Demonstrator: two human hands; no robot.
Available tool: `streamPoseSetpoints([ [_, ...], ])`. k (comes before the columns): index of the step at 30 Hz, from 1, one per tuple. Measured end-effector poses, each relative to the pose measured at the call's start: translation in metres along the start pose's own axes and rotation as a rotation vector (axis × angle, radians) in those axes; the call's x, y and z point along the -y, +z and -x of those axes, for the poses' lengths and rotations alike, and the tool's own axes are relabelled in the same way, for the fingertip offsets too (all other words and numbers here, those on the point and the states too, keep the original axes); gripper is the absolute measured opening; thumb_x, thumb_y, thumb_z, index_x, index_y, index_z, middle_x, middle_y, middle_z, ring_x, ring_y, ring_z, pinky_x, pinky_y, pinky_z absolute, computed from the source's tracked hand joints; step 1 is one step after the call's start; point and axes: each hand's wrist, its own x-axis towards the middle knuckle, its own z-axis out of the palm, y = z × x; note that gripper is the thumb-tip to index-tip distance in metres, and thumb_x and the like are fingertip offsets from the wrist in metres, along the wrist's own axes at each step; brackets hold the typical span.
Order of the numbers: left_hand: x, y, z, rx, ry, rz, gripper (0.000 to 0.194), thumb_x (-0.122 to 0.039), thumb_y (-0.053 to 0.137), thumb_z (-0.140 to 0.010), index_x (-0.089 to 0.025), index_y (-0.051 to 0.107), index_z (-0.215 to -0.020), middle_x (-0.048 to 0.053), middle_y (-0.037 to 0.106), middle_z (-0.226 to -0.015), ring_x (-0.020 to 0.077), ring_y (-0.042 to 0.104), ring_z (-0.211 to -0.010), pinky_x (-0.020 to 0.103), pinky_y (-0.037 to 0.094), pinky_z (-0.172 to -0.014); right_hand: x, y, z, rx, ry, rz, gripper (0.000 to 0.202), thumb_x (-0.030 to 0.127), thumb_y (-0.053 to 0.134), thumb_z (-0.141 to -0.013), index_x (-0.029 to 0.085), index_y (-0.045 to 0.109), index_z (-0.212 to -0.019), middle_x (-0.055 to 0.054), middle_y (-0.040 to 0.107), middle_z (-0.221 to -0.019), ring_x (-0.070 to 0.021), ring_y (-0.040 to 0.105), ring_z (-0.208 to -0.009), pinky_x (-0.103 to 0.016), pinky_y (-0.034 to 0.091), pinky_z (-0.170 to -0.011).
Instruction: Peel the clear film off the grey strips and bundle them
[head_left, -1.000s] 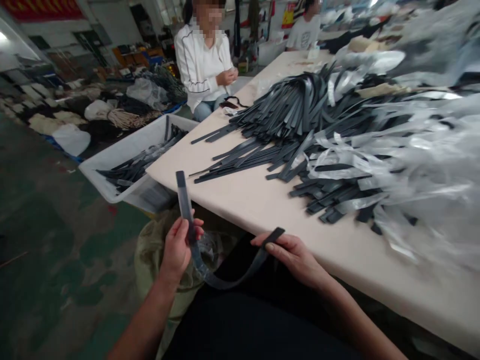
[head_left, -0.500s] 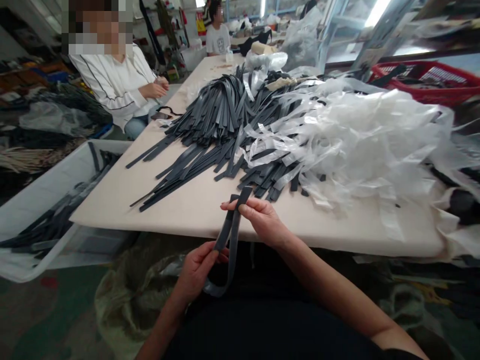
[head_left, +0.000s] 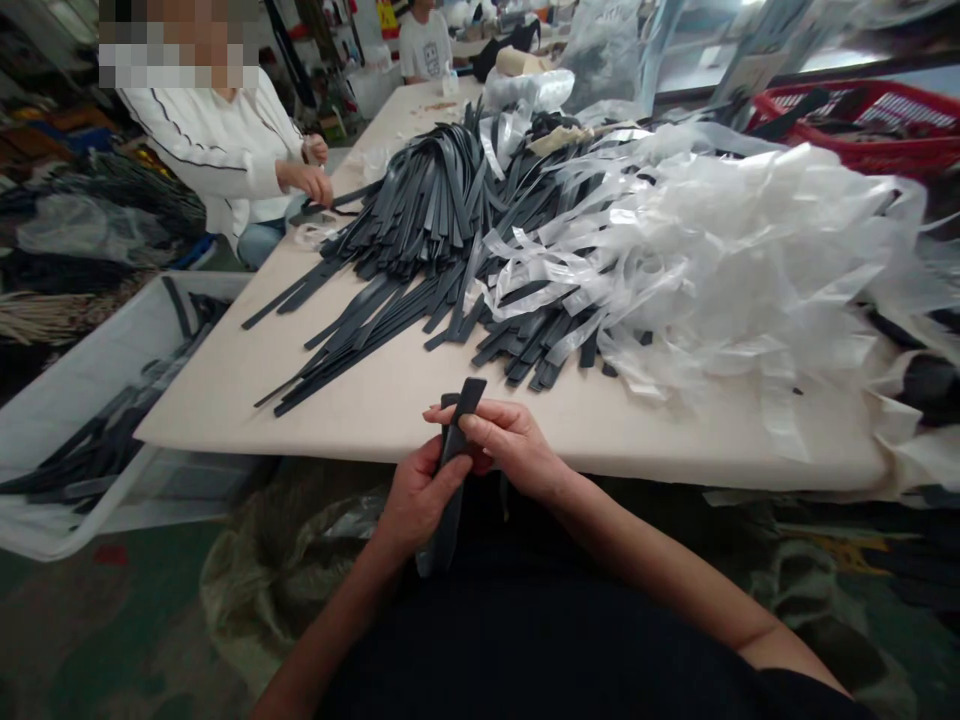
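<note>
A dark grey flat strip (head_left: 448, 520), looped over on itself, hangs just off the near edge of the table. My right hand (head_left: 517, 440) pinches its upper part, where one end sticks up above the fingers and crosses the other. Just below and to the left, my left hand (head_left: 425, 490) grips the same strip between thumb and fingers. The two hands are close together, and the fingertips partly hide the strip. On the table beyond lies a thick heap of similar dark strips (head_left: 435, 210), with several longer ones (head_left: 352, 350) fanned toward me.
Crumpled translucent plastic film (head_left: 735, 250) covers the right of the table (head_left: 375, 430). A white bin (head_left: 67, 390) with dark strips stands at left. A red basket (head_left: 892, 120) sits back right. A co-worker (head_left: 217, 150) sits across at left; another person (head_left: 425, 45) is farther back.
My left hand has moved up the strip toward my right hand, and the loop has closed flatter. The co-worker's hands have come down to a dark strip at the table edge.
</note>
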Motion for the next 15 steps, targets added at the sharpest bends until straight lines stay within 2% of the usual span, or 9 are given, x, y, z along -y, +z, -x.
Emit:
streamPoseSetpoints([
  [2,-0.001,0.006,-0.004,0.001,-0.03,-0.052,0.028,-0.042,0.059,-0.089,-0.017,0.071,-0.092,0.006,0.074,-0.09,0.0232,0.067,-0.087,0.035,0.049,-0.086,0.0,-0.004,0.001,-0.06,-0.012,-0.034,0.029,0.045,0.062,-0.091,0.024,0.077,-0.103,-0.003,0.077,-0.095,-0.0223,0.068,-0.097,-0.037,0.051,-0.092],
  [4,0.003,0.007,-0.002,0.05,-0.058,-0.159,0.028,-0.041,0.058,-0.09,-0.018,0.072,-0.089,0.006,0.074,-0.092,0.0234,0.066,-0.09,0.035,0.047,-0.088,0.002,-0.011,0.0,-0.155,-0.083,-0.075,0.023,0.041,0.064,-0.091,0.024,0.078,-0.098,-0.003,0.076,-0.106,-0.0225,0.064,-0.11,-0.039,0.043,-0.105],
  [7,0.013,0.004,0.009,0.121,-0.127,-0.237,0.03,-0.042,0.055,-0.092,-0.019,0.073,-0.091,0.006,0.073,-0.094,0.0235,0.064,-0.093,0.035,0.046,-0.089,0.011,-0.026,-0.003,-0.234,-0.169,-0.128,0.021,0.04,0.064,-0.091,0.025,0.078,-0.096,-0.002,0.076,-0.107,-0.022,0.064,-0.112,-0.04,0.038,-0.11],
  [9,0.019,0.002,0.017,0.181,-0.193,-0.153,0.032,-0.045,0.056,-0.091,-0.018,0.072,-0.096,0.007,0.073,-0.095,0.0227,0.064,-0.09,0.035,0.047,-0.087,0.016,-0.033,-0.006,-0.197,-0.201,-0.117,0.02,0.039,0.064,-0.091,0.026,0.078,-0.096,-0.001,0.076,-0.106,-0.0218,0.065,-0.111,-0.04,0.038,-0.109],
  [11,0.021,0.001,0.023,0.242,-0.224,-0.022,0.04,-0.05,0.062,-0.086,-0.019,0.068,-0.109,0.008,0.072,-0.099,0.0223,0.065,-0.088,0.035,0.048,-0.084,0.018,-0.037,-0.007,-0.125,-0.207,-0.083,0.018,0.035,0.063,-0.092,0.027,0.078,-0.097,-0.001,0.075,-0.111,-0.0213,0.062,-0.115,-0.04,0.037,-0.11],
  [13,0.018,0.0,0.023,0.265,-0.201,0.089,0.056,-0.057,0.067,-0.08,-0.02,0.063,-0.122,0.008,0.071,-0.103,0.0216,0.064,-0.087,0.033,0.049,-0.081,0.016,-0.036,-0.007,-0.068,-0.196,-0.037,0.017,0.032,0.063,-0.093,0.027,0.078,-0.098,0.0,0.07,-0.123,-0.0207,0.057,-0.123,-0.039,0.036,-0.111],
  [15,0.012,0.001,0.018,0.229,-0.147,0.17,0.061,-0.061,0.066,-0.079,-0.02,0.062,-0.124,0.008,0.071,-0.099,0.0189,0.063,-0.082,0.029,0.049,-0.076,0.014,-0.03,-0.004,-0.019,-0.158,-0.012,0.016,0.031,0.063,-0.093,0.027,0.078,-0.098,0.0,0.064,-0.132,-0.0193,0.058,-0.12,-0.035,0.042,-0.104],
])
